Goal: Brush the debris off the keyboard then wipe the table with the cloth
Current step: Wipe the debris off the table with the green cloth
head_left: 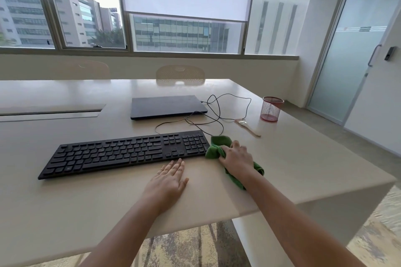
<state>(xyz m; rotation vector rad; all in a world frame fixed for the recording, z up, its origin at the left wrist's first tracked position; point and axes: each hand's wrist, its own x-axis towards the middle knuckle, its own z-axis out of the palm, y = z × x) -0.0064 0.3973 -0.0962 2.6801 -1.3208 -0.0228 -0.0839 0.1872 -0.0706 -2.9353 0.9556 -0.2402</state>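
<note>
My right hand [236, 156] presses down on the crumpled green cloth [219, 147], fingers curled into its folds, at the black keyboard's [128, 151] three o'clock end on the pale table [303, 158]. My left hand [171, 175] lies flat, fingers straight, at the keyboard's six o'clock edge. The brush [247, 127] rests at the cloth's one o'clock, near a red mesh cup [271, 109]. A closed laptop [167, 106] sits at twelve.

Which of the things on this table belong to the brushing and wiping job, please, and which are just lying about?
Job: keyboard; brush; green cloth, under the right hand; table.

Lying about: closed laptop; red mesh cup; chair.
</note>
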